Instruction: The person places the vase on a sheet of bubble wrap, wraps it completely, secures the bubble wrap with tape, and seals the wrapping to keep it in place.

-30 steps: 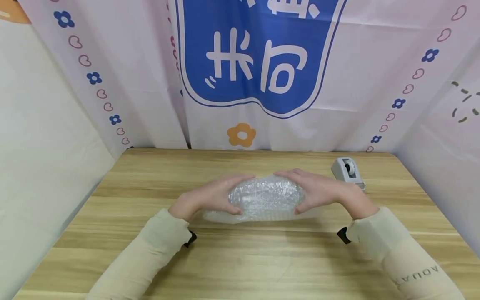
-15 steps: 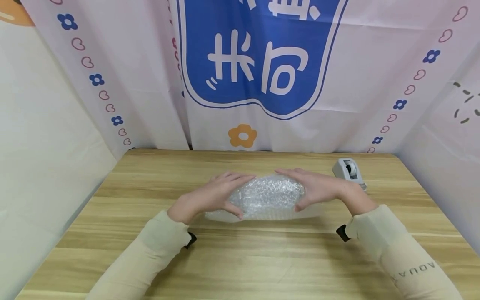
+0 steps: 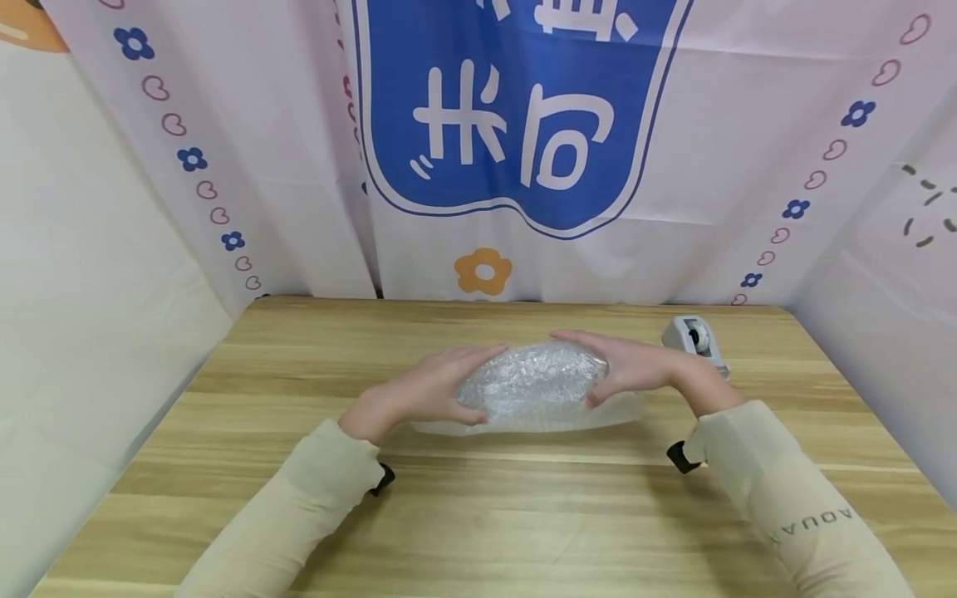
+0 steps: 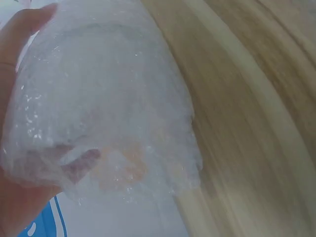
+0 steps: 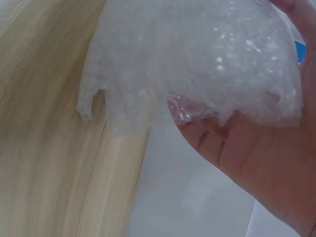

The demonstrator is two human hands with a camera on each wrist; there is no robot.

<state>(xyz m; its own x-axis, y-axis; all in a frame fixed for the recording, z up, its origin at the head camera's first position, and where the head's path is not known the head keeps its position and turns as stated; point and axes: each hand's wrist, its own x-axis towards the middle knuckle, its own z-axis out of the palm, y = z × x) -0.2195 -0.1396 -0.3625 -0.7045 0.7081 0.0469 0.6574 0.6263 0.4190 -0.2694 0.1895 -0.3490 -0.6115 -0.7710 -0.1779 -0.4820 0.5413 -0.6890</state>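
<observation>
Backdrop: printed banner (image 3: 516,124), blue shield with white characters, flower and heart border, hung behind the wooden table (image 3: 478,515). White side panels left and right.

Person's arms in cream sleeves come in from the bottom edge, a black strap at each wrist.

Bubble-wrap bundle (image 3: 532,389) sits mid-table, slightly toward the far side, resting on the wood. Rounded lump on top; a flat loose skirt of wrap spreads along its near edge on the table. Whatever is inside can't be made out through the film in any view.

Left hand (image 3: 422,392) cups the bundle's left end, fingers curved over the top, thumb tucked against the near side. Right hand (image 3: 631,365) mirrors it on the right end, fingers over the top, thumb under the near side. Both curl round the wrap and squeeze inward. The wrist views confirm it: palm and fingers pressed straight onto the film, wrap bulging between them.

Tape dispenser (image 3: 695,340), grey-white, stands near the far right edge of the table, just behind the right wrist, apart from the bundle.

Judgement: the step in hand looks like wrapping, gathering and compacting the wrap round its contents. The loose skirt isn't tucked in yet. Next move likely needs one hand pinning the bundle while the other folds that flap over.
</observation>
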